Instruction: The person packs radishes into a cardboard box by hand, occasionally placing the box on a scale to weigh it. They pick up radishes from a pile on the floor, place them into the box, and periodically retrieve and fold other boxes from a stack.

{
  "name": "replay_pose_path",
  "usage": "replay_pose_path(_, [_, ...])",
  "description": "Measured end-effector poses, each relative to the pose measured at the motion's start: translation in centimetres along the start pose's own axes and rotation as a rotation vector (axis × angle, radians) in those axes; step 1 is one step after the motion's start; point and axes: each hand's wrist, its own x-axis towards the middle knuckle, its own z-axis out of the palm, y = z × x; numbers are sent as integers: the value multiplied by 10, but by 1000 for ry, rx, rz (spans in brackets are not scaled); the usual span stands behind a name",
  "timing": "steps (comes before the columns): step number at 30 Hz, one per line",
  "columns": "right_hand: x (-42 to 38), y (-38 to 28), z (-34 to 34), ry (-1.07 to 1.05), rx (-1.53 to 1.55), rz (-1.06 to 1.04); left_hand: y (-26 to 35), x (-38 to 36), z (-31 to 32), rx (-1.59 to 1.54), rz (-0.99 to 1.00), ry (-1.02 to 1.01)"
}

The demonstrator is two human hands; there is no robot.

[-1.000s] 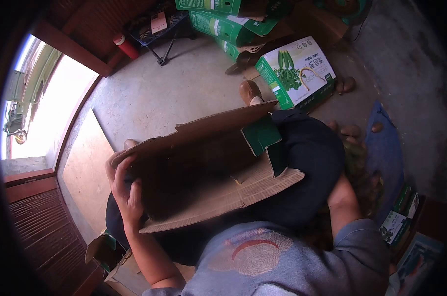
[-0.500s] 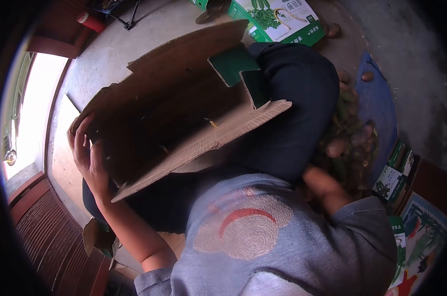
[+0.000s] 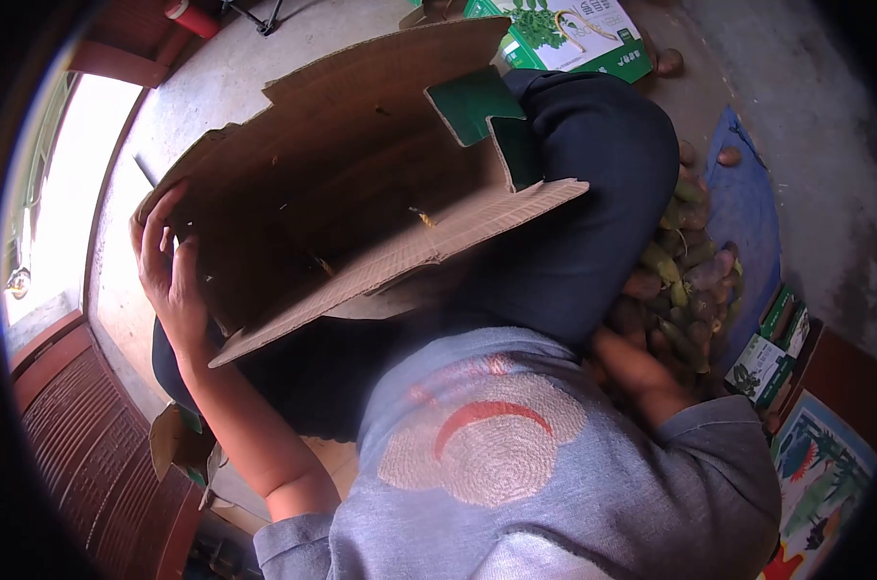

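Observation:
An open cardboard box [image 3: 351,222] lies tilted across my lap, its opening facing me and its dark inside in shadow. Green printed flaps show at its right end, and a bit of yellow cord pokes through the near flap. My left hand [image 3: 173,261] grips the box's left end, fingers bent over the edge and the thumb inside. My right forearm [image 3: 642,372] reaches down beside my right leg, and the hand is hidden behind the leg. Near it is a pile of brown roundish and green elongated produce [image 3: 690,290], whose kind I cannot make out.
A blue sheet [image 3: 748,208] lies right of the pile. A green-and-white printed carton [image 3: 593,39] stands beyond my knee. Smaller printed boxes [image 3: 767,362] sit at the right. A wooden slatted panel [image 3: 100,445] and a bright doorway [image 3: 81,184] are at the left.
The whole view has shifted slightly, and the pile looks brighter and sharper. My left hand keeps its hold on the box; the right hand remains hidden.

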Motion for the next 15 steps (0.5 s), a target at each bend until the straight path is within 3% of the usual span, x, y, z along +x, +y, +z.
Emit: replay_pose_path(15, [5,-7,-9,9,-40,-6,3,1,-3,16,117,8])
